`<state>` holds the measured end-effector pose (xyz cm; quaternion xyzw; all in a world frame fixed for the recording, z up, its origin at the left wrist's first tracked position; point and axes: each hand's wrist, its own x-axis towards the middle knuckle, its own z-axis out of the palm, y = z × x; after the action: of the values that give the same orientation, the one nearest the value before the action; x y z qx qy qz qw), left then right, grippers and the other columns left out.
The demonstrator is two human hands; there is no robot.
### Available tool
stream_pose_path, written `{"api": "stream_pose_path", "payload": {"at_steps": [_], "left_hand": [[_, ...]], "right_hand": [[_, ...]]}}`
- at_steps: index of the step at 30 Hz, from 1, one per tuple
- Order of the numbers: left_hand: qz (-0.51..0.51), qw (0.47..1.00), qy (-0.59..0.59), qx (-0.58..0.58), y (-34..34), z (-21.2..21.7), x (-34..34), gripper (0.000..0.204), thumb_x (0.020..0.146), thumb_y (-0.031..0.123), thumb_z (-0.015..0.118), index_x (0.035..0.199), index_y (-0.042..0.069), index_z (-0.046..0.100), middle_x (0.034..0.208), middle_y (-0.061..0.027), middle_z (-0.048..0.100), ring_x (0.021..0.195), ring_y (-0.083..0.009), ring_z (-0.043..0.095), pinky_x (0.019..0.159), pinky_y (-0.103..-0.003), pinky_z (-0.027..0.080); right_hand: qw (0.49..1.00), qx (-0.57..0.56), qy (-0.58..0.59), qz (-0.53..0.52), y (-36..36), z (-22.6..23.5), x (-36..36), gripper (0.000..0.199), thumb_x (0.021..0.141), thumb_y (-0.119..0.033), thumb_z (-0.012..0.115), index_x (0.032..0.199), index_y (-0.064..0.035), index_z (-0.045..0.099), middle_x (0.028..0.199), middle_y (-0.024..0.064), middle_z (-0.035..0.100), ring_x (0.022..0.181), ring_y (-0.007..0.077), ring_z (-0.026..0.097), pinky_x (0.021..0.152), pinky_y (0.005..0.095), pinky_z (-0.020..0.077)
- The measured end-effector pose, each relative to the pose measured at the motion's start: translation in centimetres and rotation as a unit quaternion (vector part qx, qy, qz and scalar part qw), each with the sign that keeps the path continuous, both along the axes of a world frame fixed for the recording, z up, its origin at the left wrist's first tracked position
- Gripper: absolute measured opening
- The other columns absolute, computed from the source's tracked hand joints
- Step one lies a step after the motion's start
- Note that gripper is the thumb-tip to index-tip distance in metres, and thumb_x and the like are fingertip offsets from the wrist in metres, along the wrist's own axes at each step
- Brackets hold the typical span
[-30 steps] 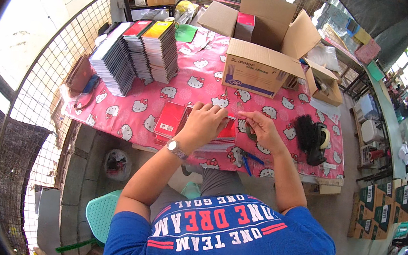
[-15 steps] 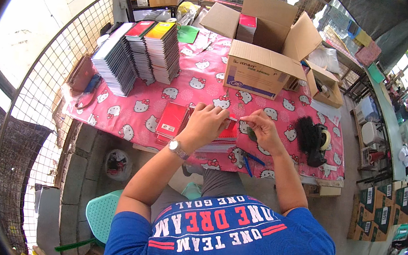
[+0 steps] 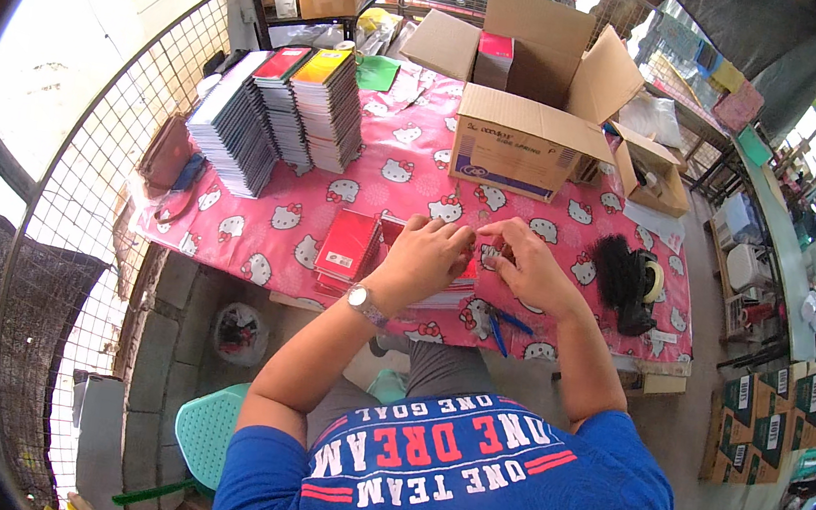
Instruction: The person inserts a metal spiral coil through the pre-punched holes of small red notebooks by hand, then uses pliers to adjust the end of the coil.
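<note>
A low stack of red notebooks (image 3: 350, 240) lies near the table's front edge, in two side-by-side piles. My left hand (image 3: 428, 257) rests over the right-hand pile with its fingers curled around a red notebook, hiding most of its cover. Just to the right, my right hand (image 3: 532, 269) reaches toward the notebook's upper right edge. Its index finger stretches to the left fingertips, and the thumb stands apart from it; nothing shows between them. Blue-handled pliers (image 3: 503, 328) lie below my right hand, by the table's front edge.
Tall notebook stacks (image 3: 328, 115) stand at the back left. An open cardboard box (image 3: 510, 151) holds red-topped notebooks behind my hands. A black bristly bundle (image 3: 617, 279) and a tape roll (image 3: 654, 281) lie to the right. A shallow carton (image 3: 650, 180) sits at the back right.
My right hand has moved slightly left, closer to my left hand, and its pinched fingers have spread. My left hand stays on the notebook, shifted a little right.
</note>
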<state>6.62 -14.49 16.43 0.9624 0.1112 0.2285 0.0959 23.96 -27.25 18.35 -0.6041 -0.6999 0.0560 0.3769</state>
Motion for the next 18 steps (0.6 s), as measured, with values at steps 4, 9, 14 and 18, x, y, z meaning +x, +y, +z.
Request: {"api": "stream_pose_path", "payload": {"at_steps": [4, 9, 14, 18], "left_hand": [[-0.002, 0.999, -0.017, -0.028, 0.5, -0.3, -0.4, 0.024, 0.092, 0.022, 0.061, 0.11, 0.008, 0.056, 0.1, -0.0105, 0.068, 0.1, -0.0266, 0.064, 0.094, -0.041, 0.042], [-0.032, 0.999, -0.005, -0.027, 1.2, -1.1, 0.9, 0.023, 0.093, 0.024, 0.061, 0.111, 0.01, 0.059, 0.11, -0.01, 0.066, 0.114, -0.0273, 0.058, 0.1, -0.051, 0.037], [0.124, 0.982, -0.087, 0.112, -0.1, -1.7, -1.1, 0.034, 0.089, 0.036, 0.067, 0.114, 0.013, 0.06, 0.118, -0.0074, 0.061, 0.131, -0.0302, 0.046, 0.102, -0.059, 0.033], [0.124, 0.992, -0.024, 0.019, 0.5, -1.5, -1.4, 0.041, 0.081, 0.043, 0.074, 0.108, 0.013, 0.064, 0.11, -0.0062, 0.06, 0.12, -0.0301, 0.05, 0.097, -0.055, 0.038]], "right_hand": [[0.925, -0.172, 0.324, -0.098, 2.5, -4.9, 3.8, 0.032, 0.098, -0.029, 0.059, 0.118, -0.0035, 0.058, 0.097, 0.0192, 0.067, 0.097, 0.0297, 0.065, 0.081, 0.0398, 0.0515], [0.887, -0.146, -0.244, -0.363, 0.1, -23.2, 10.0, 0.045, 0.09, -0.042, 0.066, 0.113, -0.0033, 0.063, 0.111, 0.0215, 0.065, 0.109, 0.0317, 0.061, 0.091, 0.0464, 0.0482], [0.933, -0.293, 0.131, -0.162, 2.7, -16.8, 10.8, 0.068, 0.084, -0.041, 0.068, 0.135, 0.0007, 0.053, 0.132, 0.0209, 0.059, 0.127, 0.0308, 0.054, 0.108, 0.0429, 0.041], [0.74, -0.182, 0.616, 0.199, 3.8, -3.0, 6.9, 0.064, 0.081, -0.018, 0.07, 0.141, -0.0031, 0.052, 0.131, 0.0137, 0.062, 0.122, 0.0231, 0.059, 0.106, 0.0349, 0.0427]]}}
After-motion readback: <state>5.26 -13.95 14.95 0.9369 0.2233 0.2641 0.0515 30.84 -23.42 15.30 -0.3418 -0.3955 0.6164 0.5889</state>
